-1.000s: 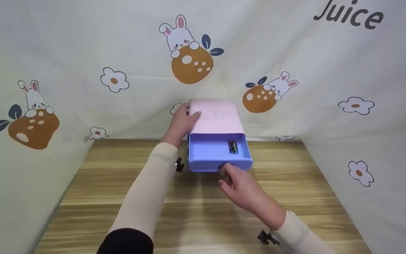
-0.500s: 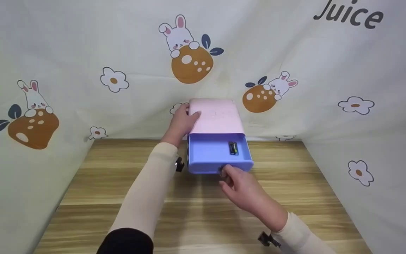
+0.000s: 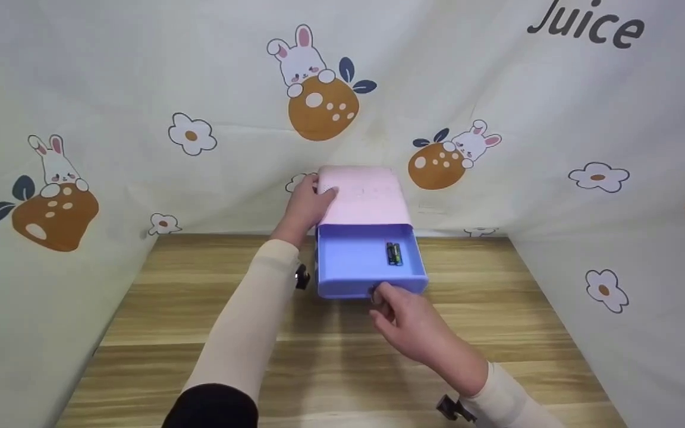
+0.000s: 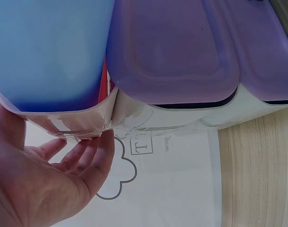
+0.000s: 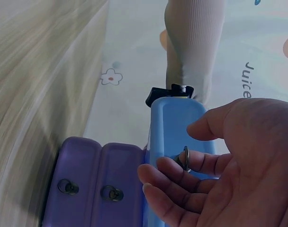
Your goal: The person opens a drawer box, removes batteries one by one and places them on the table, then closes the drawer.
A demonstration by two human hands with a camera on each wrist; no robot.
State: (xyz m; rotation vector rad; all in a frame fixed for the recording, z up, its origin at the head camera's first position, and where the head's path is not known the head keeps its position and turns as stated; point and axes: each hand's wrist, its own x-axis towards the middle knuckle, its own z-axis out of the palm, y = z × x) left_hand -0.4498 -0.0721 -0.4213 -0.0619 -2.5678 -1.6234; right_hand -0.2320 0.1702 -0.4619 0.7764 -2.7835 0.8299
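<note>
A small drawer cabinet with a pink top (image 3: 363, 196) stands at the back of the table. Its blue top drawer (image 3: 348, 249) is pulled out, and two small batteries (image 3: 394, 254) lie inside toward the right. My left hand (image 3: 307, 205) grips the cabinet's upper left side, thumb on top and fingers down the side. At the drawer's front, my right hand (image 3: 411, 321) has a finger hooked through the metal ring pull (image 5: 186, 159). Below the blue drawer are two purple drawers (image 5: 77, 189), both closed, each with its own ring.
The cabinet stands on a wood-grain table (image 3: 211, 333). Pale cloth (image 3: 229, 71) printed with rabbits and flowers rises behind and at both sides. A black clip-like mount (image 3: 302, 277) sits at the left wrist, and another (image 3: 454, 408) at the right.
The blue drawer has come out a little further toward me, drawn by my right hand. The batteries have moved along with it. My left hand stays in place on the cabinet.
</note>
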